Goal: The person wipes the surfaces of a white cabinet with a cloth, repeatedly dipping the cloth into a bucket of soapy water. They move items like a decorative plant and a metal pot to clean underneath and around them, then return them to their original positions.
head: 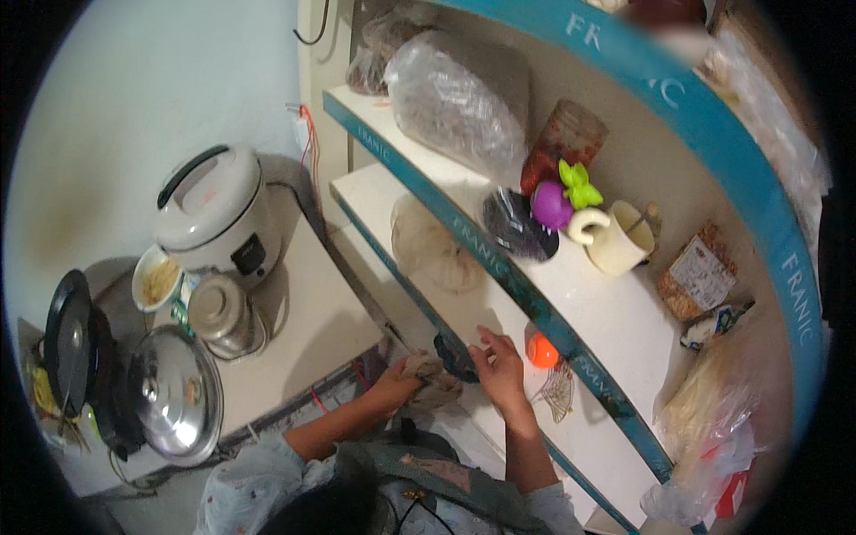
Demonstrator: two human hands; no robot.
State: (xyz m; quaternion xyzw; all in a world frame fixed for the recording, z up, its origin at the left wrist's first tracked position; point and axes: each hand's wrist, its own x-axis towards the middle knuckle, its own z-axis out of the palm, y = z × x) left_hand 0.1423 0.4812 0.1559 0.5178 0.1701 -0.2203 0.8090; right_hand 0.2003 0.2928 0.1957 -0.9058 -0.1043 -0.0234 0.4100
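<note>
In my left hand [394,386] is a crumpled beige cloth [431,382], gripped at the lower shelf's edge. My right hand [498,371] is over the lower shelf, fingers partly spread, close to a dark bundled item [455,358] on the shelf's front edge; whether the fingertips touch it is unclear. Right of that hand lie an orange round object [542,350] and a fan-shaped wire item [558,394]. A translucent bag [435,251] rests farther back on the same shelf.
The shelf above holds a large plastic bag [458,100], a purple and green toy [552,206], a cream mug [618,237] and a packet [699,271]. On the left table [321,321] stand a rice cooker [214,207], a steel canister [224,317], a bowl [157,279], a steel lid [175,394] and dark pans [70,341].
</note>
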